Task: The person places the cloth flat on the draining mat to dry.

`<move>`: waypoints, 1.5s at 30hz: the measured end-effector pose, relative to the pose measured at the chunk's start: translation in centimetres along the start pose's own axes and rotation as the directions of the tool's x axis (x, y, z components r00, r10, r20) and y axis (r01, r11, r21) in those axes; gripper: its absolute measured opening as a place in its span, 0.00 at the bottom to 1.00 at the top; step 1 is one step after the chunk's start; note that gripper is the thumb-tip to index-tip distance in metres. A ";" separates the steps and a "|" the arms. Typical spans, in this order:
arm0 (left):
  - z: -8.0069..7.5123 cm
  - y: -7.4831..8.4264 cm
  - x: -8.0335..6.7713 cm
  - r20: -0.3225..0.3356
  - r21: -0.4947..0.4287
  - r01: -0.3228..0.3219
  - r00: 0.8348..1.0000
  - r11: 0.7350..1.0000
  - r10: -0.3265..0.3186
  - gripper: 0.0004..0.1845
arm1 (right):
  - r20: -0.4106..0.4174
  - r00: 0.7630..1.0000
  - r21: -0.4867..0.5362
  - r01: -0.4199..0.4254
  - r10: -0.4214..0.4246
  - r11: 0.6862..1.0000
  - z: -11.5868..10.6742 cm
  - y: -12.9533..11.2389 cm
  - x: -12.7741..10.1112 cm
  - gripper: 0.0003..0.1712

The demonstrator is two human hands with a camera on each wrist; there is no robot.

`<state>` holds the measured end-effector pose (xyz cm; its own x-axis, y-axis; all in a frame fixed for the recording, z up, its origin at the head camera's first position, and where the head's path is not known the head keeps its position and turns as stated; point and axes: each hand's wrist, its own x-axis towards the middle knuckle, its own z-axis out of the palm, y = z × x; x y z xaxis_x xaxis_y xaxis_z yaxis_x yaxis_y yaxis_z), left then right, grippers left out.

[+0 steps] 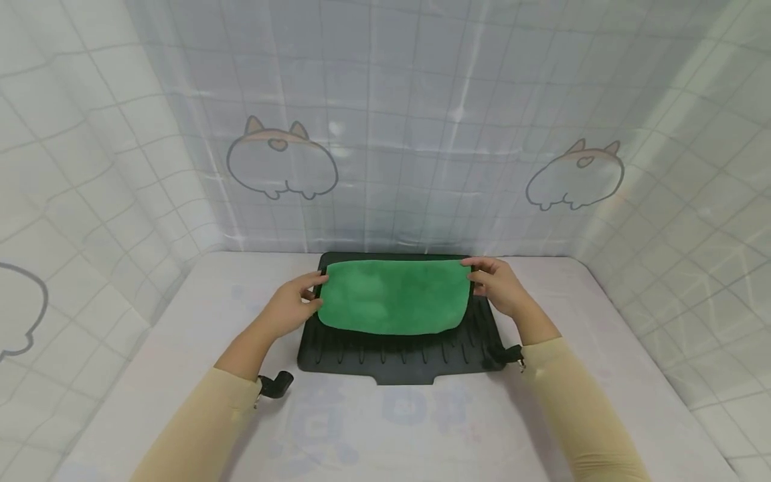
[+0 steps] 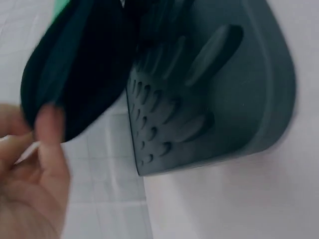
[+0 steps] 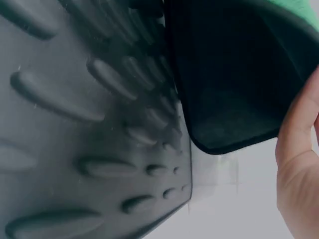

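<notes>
A green cloth (image 1: 394, 296) hangs spread out just above a black ribbed tray (image 1: 397, 355) on the white table. My left hand (image 1: 295, 304) pinches its left edge and my right hand (image 1: 496, 284) pinches its right edge. In the left wrist view the cloth (image 2: 75, 64) looks dark from below, with my fingers (image 2: 47, 134) on its corner beside the tray (image 2: 214, 99). The right wrist view shows the cloth's dark underside (image 3: 234, 79) lifted off the tray's ridges (image 3: 84, 119), my fingers (image 3: 299, 144) at its edge.
The table (image 1: 385, 428) is walled by a white checked curtain (image 1: 391, 134) on three sides, close behind the tray. Bare table surface lies in front of the tray and to both sides.
</notes>
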<state>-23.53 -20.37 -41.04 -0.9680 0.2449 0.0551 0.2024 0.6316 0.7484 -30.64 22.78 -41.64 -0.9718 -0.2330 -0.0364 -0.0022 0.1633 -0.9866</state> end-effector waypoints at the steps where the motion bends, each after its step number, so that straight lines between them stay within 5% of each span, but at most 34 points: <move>1: 0.2 0.0 -0.1 0.052 -0.007 0.002 0.999 1.000 -0.001 0.28 | 0.013 1.000 -0.010 -0.018 0.018 1.000 -0.1 0.1 0.0 0.21; 5: 0.9 -0.4 -0.5 0.277 -0.031 0.039 0.960 0.999 -0.029 0.29 | 0.107 0.988 -0.134 -0.096 0.111 0.986 -0.4 0.8 -0.2 0.23; 8: 1.4 -0.7 -0.5 0.354 -0.010 0.062 0.934 0.998 -0.054 0.29 | 0.192 0.965 -0.227 -0.134 0.179 0.965 -0.3 1.2 -0.5 0.26; 21: 2.2 -0.7 -0.4 0.279 0.072 0.049 0.958 0.996 -0.068 0.25 | 0.380 0.904 -0.327 -0.068 0.196 0.943 -0.2 1.5 -2.2 0.23; 30: 3.3 -0.1 -0.3 0.201 0.095 0.029 0.978 0.995 -0.047 0.28 | 0.347 0.919 -0.383 -0.045 0.189 0.922 -0.9 2.0 -2.3 0.25; 37: 3.6 -0.3 -0.5 0.272 0.091 0.052 0.959 0.994 -0.075 0.28 | 0.360 0.891 -0.461 -0.087 0.276 0.883 -1.3 1.9 -2.9 0.26; 40: 3.5 -0.5 -0.5 0.282 0.096 0.049 0.956 0.994 -0.074 0.28 | 0.395 0.879 -0.493 -0.042 0.267 0.869 -1.6 1.9 -3.0 0.25; 45: 3.4 -0.6 0.1 0.221 0.093 0.018 0.975 0.995 -0.038 0.29 | 0.406 0.891 -0.428 -0.011 0.203 0.904 -2.5 2.1 -2.5 0.25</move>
<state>-23.22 -18.24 -43.72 -0.9184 0.3769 -0.1206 0.1982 0.7017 0.6844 -28.81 26.14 -43.23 -0.7706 -0.5638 -0.2971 -0.0923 0.5601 -0.8233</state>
